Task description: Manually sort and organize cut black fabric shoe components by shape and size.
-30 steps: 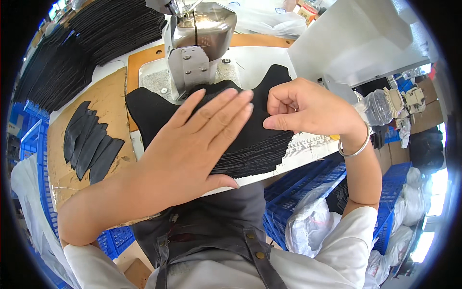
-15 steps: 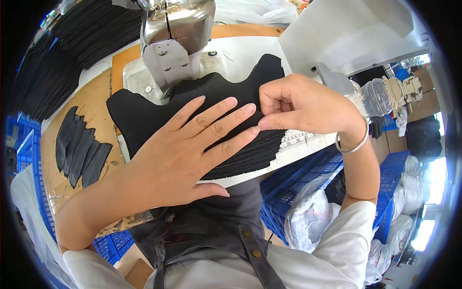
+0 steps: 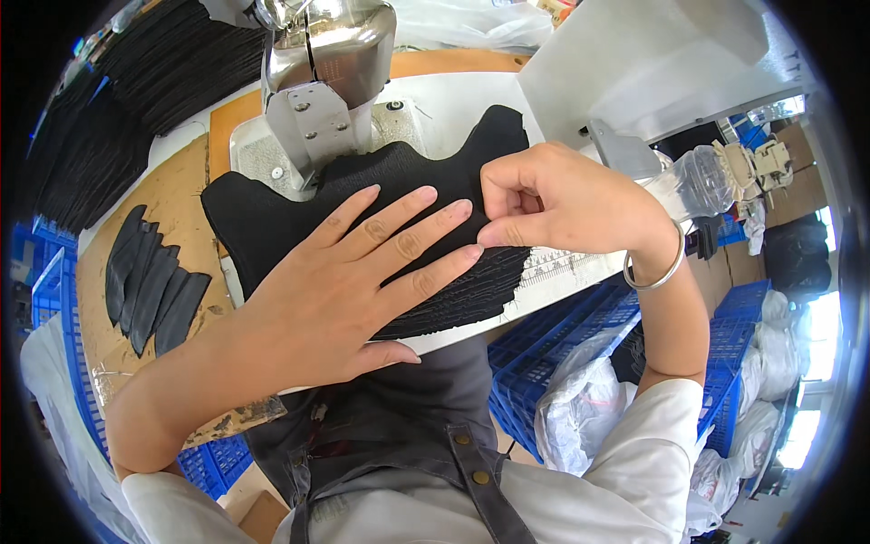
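A stack of black knit fabric pieces (image 3: 272,222) with wavy edges lies on the white bed of a sewing machine (image 3: 322,86). My left hand (image 3: 362,272) rests flat on top of the stack, fingers spread and pointing right. My right hand (image 3: 553,199) pinches the edge of the top black piece between thumb and fingers, just beyond my left fingertips. A silver bangle (image 3: 654,272) circles my right wrist. The machine's metal head stands right behind the stack.
Several narrow black cut pieces (image 3: 149,281) lie on the wooden table (image 3: 181,181) at left. More black stacks (image 3: 100,136) fill the far left. Blue crates (image 3: 562,354) and white plastic bags (image 3: 580,417) sit below the table's right edge. A ruler strip (image 3: 566,265) lies along the bed's edge.
The view has shifted, so machine and stack sit lower and larger. My right hand has tightened its pinch on the top piece; my left hand stays flat on the stack.
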`<state>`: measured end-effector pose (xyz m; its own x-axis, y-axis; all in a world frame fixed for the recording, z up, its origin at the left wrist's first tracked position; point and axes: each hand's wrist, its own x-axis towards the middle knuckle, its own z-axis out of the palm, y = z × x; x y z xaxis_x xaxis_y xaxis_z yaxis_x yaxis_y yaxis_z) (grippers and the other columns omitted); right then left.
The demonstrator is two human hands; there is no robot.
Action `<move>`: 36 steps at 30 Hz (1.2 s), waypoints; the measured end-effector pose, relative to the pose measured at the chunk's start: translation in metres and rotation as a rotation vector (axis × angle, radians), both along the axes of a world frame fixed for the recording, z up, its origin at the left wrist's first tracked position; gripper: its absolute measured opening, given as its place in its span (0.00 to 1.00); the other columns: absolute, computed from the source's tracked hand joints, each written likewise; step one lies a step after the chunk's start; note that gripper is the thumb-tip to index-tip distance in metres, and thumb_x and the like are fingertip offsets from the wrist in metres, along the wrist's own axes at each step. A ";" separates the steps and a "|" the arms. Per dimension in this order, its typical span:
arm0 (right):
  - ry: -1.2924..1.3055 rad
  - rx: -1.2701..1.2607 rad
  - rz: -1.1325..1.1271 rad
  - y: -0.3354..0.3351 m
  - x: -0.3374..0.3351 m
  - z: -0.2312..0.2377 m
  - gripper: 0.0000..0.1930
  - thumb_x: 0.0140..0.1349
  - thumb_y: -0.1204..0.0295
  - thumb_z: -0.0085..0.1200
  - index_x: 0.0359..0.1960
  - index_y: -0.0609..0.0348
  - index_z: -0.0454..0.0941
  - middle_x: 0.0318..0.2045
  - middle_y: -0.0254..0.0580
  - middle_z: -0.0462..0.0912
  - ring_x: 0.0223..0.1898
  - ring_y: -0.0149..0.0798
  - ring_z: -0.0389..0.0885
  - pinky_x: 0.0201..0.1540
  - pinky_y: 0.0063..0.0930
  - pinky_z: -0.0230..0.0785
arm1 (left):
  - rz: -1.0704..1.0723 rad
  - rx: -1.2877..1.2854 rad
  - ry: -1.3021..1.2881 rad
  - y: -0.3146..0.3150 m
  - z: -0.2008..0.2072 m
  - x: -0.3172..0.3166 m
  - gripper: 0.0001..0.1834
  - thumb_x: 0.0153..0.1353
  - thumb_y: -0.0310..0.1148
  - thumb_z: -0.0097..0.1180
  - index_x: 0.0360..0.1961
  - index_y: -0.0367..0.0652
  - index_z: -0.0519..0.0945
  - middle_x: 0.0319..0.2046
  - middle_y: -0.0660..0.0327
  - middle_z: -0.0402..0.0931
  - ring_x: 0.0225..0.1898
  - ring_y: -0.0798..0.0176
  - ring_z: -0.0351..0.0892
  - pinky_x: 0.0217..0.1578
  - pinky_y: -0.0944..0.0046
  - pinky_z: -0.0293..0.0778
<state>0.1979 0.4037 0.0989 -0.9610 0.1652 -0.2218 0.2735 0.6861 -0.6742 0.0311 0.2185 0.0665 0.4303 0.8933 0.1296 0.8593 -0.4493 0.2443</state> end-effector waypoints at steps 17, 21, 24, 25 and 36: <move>0.381 0.928 -0.501 -0.076 0.024 -0.020 0.19 0.49 0.65 0.66 0.37 0.64 0.73 0.30 0.47 0.76 0.36 0.48 0.76 0.38 0.36 0.70 | -0.044 0.094 -0.015 -0.003 -0.012 -0.007 0.50 0.45 0.50 0.67 0.68 0.50 0.56 0.69 0.55 0.50 0.70 0.50 0.49 0.66 0.47 0.48; 0.560 0.390 -0.703 -0.088 0.017 -0.027 0.22 0.50 0.79 0.63 0.45 0.60 0.66 0.30 0.43 0.77 0.26 0.36 0.75 0.30 0.26 0.69 | 0.068 0.248 -0.070 -0.007 -0.025 0.001 0.50 0.48 0.52 0.63 0.68 0.44 0.55 0.68 0.52 0.51 0.69 0.50 0.51 0.65 0.48 0.49; 0.779 -0.261 -0.715 -0.102 0.016 -0.006 0.27 0.54 0.80 0.60 0.54 0.59 0.61 0.35 0.43 0.80 0.25 0.25 0.74 0.25 0.16 0.67 | 0.228 0.493 0.079 -0.024 -0.003 0.005 0.41 0.55 0.44 0.58 0.66 0.36 0.57 0.66 0.48 0.55 0.66 0.51 0.57 0.63 0.50 0.56; 0.786 -0.381 -0.653 -0.104 0.020 0.005 0.30 0.54 0.80 0.59 0.57 0.62 0.58 0.36 0.43 0.80 0.27 0.25 0.76 0.25 0.14 0.68 | 0.282 0.617 0.160 -0.032 0.001 0.005 0.36 0.57 0.40 0.55 0.64 0.35 0.61 0.65 0.48 0.58 0.65 0.51 0.60 0.63 0.52 0.58; 0.755 -0.128 -0.208 -0.125 0.019 -0.035 0.18 0.54 0.79 0.56 0.48 0.68 0.74 0.38 0.50 0.80 0.34 0.36 0.79 0.38 0.25 0.72 | 0.790 0.704 0.371 -0.117 0.022 -0.120 0.25 0.51 0.19 0.48 0.54 0.29 0.70 0.53 0.47 0.73 0.54 0.50 0.74 0.56 0.58 0.69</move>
